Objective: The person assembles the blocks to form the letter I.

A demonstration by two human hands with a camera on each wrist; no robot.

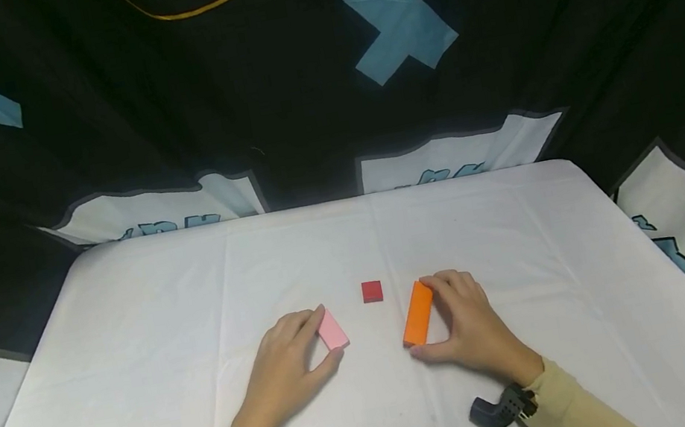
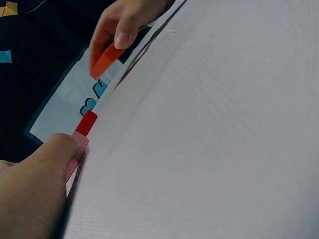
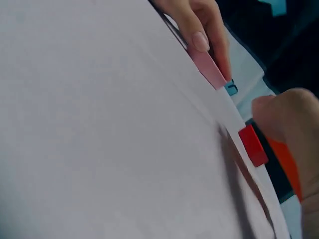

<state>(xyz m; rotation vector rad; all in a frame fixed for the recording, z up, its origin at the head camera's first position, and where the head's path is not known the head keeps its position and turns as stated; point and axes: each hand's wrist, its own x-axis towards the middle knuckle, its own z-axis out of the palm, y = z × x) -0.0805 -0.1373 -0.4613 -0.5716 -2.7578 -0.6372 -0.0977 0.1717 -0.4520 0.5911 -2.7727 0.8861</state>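
I have both hands well apart over the table, each pinching one block between thumb and fingers. The left hand (image 1: pixel 288 358) grips a smooth pink rectangular block (image 1: pixel 332 330) by its ends, fingers at the end toward the table's far edge, thumb at the near end. The right hand (image 1: pixel 472 320) holds a longer, smooth orange rectangular block (image 1: pixel 417 313) the same way. From my wrist feeds the orange one looks lifted and tilted, its hand's shadow falling apart on the cloth; whether the pink one touches the cloth I cannot tell.

Between the two held blocks, a little closer to the far edge, a small red block (image 1: pixel 372 291), square from above, sits on the table untouched by either hand. I can't make out what any of the blocks is made of.

As for progress, I judge that both grips are made and the red block is placed roughly midway between the left and right edges. No block touches another, so nothing is joined or stacked; letting go of the pink and orange blocks is left.

Farther out, tan cloth sleeves (image 1: pixel 575 405) cover the forearms, and a black wrist-worn device (image 1: pixel 501 410) sits at the right cuff. The white cloth-covered table (image 1: pixel 132 339) runs back to rounded far corners, with a black fabric drape (image 1: pixel 296 100) bearing pale blue shapes beyond the far edge.
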